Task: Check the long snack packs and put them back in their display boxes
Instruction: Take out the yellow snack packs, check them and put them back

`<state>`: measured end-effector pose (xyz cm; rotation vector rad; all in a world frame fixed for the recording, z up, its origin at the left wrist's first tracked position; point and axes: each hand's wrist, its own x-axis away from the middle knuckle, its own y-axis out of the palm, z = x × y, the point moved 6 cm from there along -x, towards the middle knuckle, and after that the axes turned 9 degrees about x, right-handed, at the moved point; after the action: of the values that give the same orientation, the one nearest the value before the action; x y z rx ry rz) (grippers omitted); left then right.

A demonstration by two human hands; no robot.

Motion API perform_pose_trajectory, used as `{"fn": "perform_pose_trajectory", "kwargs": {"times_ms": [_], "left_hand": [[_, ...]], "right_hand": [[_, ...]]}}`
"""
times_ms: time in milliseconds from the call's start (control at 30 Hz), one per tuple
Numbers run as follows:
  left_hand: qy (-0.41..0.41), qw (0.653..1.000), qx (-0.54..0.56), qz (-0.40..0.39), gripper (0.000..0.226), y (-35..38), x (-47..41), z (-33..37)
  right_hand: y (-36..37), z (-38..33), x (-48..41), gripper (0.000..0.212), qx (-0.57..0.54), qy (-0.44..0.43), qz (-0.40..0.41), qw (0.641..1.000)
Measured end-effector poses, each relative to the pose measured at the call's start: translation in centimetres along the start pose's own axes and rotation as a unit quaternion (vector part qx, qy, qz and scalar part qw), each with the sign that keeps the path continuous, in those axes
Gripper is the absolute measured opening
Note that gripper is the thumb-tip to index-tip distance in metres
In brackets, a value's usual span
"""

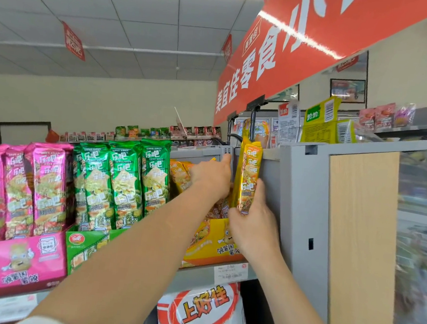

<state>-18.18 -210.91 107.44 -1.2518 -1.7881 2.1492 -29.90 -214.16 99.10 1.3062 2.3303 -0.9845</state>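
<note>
My right hand (253, 224) grips the bottom of a long yellow snack pack (248, 175) and holds it upright at the right end of the yellow display box (212, 247). My left hand (212, 176) reaches into the same box with its fingers stretched upward, resting against the other yellow packs (180, 174) that lean to the left. Its fingertips are partly hidden behind the packs. Green long packs (125, 180) stand in a green box (83, 246), and pink long packs (24, 189) stand in a pink box (15, 263) further left.
A grey shelf end panel with a wood face (355, 239) stands right of the yellow box. A red hanging sign (280, 59) is overhead. A price tag (231, 272) sits on the shelf edge, with a white snack bag (201, 313) below. More boxes (321, 124) sit on top.
</note>
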Motion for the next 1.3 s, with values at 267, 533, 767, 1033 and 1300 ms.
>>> {"fn": "perform_pose_trajectory", "kwargs": {"times_ms": [267,533,767,1033,1300], "left_hand": [[-0.119,0.969,0.218,-0.021,0.061,1.4,-1.5,-1.8],[0.037,0.784,0.537,0.31,0.045,-6.2,1.6,-1.4],[0.227,0.796,0.443,0.344,0.063,-13.7,8.8,0.4],[0.05,0.938,0.316,0.135,0.032,-5.5,10.4,-2.6],[0.009,0.959,0.275,0.069,0.049,-3.0,10.9,-3.7]], "right_hand": [[-0.1,-0.1,0.4,0.065,0.003,-0.017,0.036,0.999],[-0.1,-0.2,-0.3,0.038,-0.005,-0.022,0.059,0.998],[-1.0,-2.0,-3.0,0.031,0.082,-0.044,0.103,0.99],[-0.3,-1.7,-4.4,0.008,0.221,-0.02,-0.001,0.975],[0.6,-0.8,-2.9,0.034,0.217,-0.026,-0.044,0.975]]}}
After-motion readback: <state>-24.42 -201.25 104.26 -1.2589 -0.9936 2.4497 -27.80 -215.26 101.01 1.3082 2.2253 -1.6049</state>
